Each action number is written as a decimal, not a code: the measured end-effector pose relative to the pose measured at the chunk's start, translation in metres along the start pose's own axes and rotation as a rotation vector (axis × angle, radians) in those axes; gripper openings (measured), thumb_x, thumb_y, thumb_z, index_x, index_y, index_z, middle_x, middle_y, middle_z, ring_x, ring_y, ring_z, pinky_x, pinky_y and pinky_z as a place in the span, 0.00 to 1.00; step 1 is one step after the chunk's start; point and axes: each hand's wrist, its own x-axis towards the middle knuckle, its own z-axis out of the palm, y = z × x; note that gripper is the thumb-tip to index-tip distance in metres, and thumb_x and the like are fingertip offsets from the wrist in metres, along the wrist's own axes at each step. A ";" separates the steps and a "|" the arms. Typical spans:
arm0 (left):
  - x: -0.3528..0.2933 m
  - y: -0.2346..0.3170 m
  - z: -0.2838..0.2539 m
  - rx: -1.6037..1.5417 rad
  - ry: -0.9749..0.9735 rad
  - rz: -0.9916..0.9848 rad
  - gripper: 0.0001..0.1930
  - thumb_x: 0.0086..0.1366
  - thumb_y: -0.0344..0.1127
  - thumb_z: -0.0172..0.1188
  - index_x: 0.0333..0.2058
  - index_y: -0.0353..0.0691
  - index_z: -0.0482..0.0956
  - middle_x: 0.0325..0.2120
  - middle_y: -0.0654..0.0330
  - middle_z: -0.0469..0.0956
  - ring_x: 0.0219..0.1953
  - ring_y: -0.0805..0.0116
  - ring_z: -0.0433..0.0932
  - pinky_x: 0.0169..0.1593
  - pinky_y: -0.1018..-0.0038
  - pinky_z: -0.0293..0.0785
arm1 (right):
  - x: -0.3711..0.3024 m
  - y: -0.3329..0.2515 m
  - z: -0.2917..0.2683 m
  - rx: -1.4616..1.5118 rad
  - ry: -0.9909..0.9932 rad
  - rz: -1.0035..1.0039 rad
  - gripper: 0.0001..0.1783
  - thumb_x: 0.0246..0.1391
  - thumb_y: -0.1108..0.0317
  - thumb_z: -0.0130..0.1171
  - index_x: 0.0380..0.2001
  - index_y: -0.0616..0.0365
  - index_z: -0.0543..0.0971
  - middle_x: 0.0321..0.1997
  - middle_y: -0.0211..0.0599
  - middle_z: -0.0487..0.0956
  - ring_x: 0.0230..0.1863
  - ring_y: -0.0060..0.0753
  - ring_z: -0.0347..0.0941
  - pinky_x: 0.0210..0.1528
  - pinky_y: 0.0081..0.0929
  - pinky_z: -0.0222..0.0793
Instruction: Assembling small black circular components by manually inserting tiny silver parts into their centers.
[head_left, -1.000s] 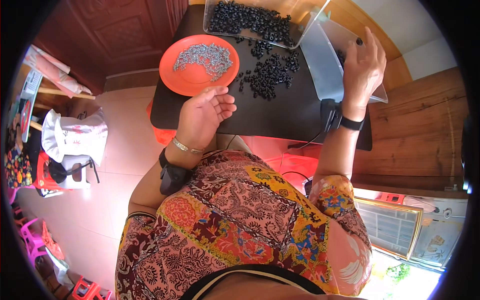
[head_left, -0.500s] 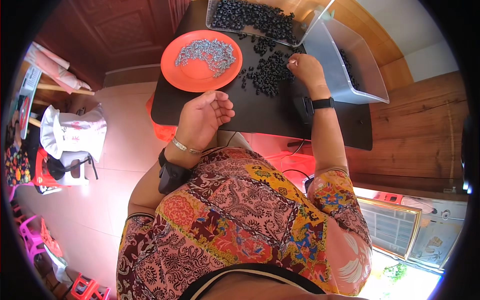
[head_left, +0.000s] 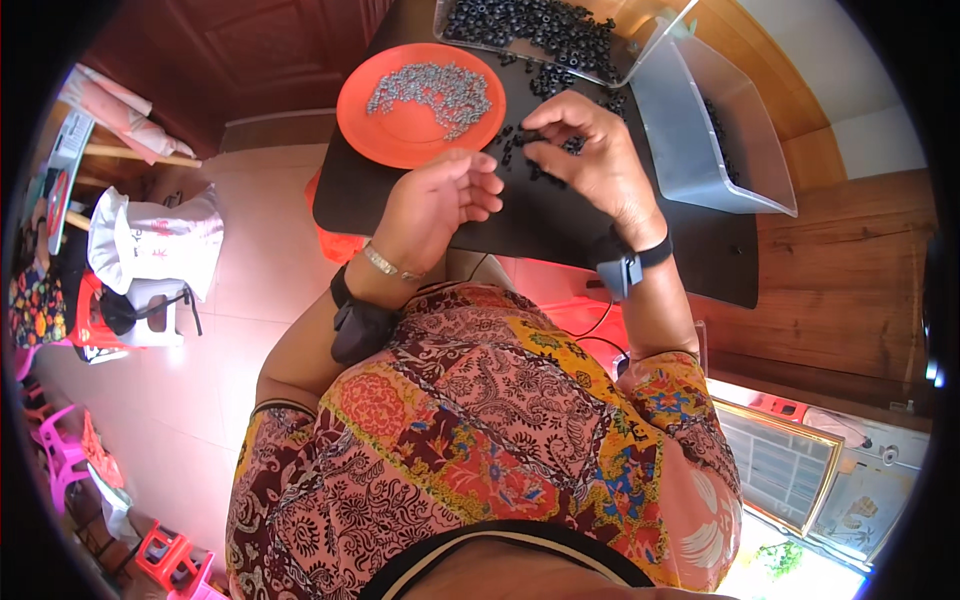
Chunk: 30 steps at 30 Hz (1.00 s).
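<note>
My left hand point(head_left: 450, 200) is held over the table's near edge, just below an orange plate point(head_left: 365, 140). Its fingers are curled loosely towards the palm, and whatever they hold, if anything, is hidden. Small silvery metal pieces point(head_left: 430, 85) lie across the far part of the plate. To the right, my right hand point(head_left: 595, 160) is above a loose pile of small black ring-like parts point(head_left: 550, 85). Between its thumb and forefinger tips shows one small black part point(head_left: 524, 137). The hand covers much of the pile.
A clear bin point(head_left: 500, 45) of black parts lies at the far edge of the dark table point(head_left: 510, 235). Another translucent bin point(head_left: 690, 165) stands on the right, against wooden panelling point(head_left: 850, 240). A white sack point(head_left: 160, 240) and red stools point(head_left: 165, 555) are on the left.
My right hand has come left and nearer from the pile's right side, its thumb and fingers now facing my left hand. My left hand has shifted slightly right and stays curled.
</note>
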 end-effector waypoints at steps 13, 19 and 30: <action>-0.001 -0.005 0.000 0.062 -0.086 0.137 0.14 0.67 0.39 0.45 0.44 0.37 0.70 0.37 0.60 0.76 0.36 0.70 0.75 0.42 0.75 0.69 | 0.000 -0.012 0.044 -0.141 0.001 -0.224 0.13 0.38 0.78 0.64 0.31 0.56 0.78 0.31 0.35 0.78 0.34 0.37 0.77 0.36 0.29 0.75; -0.002 -0.007 -0.005 0.010 -0.068 0.186 0.15 0.68 0.39 0.45 0.47 0.36 0.70 0.38 0.60 0.75 0.38 0.71 0.74 0.44 0.74 0.69 | -0.002 -0.019 0.050 -0.060 0.035 -0.206 0.15 0.38 0.78 0.65 0.34 0.56 0.79 0.30 0.35 0.77 0.34 0.34 0.77 0.37 0.28 0.75; -0.002 -0.011 -0.016 -0.132 -0.210 0.210 0.15 0.69 0.37 0.44 0.48 0.35 0.71 0.42 0.60 0.74 0.40 0.70 0.74 0.45 0.71 0.69 | -0.008 -0.013 0.061 0.099 0.039 -0.150 0.14 0.41 0.78 0.65 0.35 0.57 0.79 0.33 0.32 0.76 0.33 0.28 0.74 0.37 0.24 0.73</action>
